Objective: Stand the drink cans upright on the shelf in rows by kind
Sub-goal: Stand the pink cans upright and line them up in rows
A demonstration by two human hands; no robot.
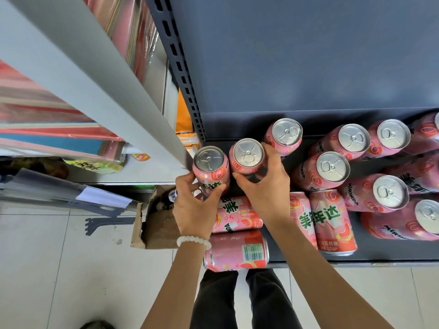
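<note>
Pink drink cans cover the dark shelf (308, 256). My left hand (193, 205) grips an upright can (210, 168) at the shelf's left end. My right hand (263, 186) grips a second upright can (248, 156) just to its right. A third can (285, 135) stands behind them. Two cans (236, 214) (237, 251) lie on their sides under my wrists near the front edge. Another can (332, 222) lies lengthwise to the right, and several more stand in a cluster (332, 172) further right.
A slotted metal upright (183, 74) borders the shelf on the left. A torn cardboard box (154, 222) sits on the tiled floor below my left hand. A grey shelf board (83, 74) with coloured paper stacks is at the left. My legs stand in front of the shelf.
</note>
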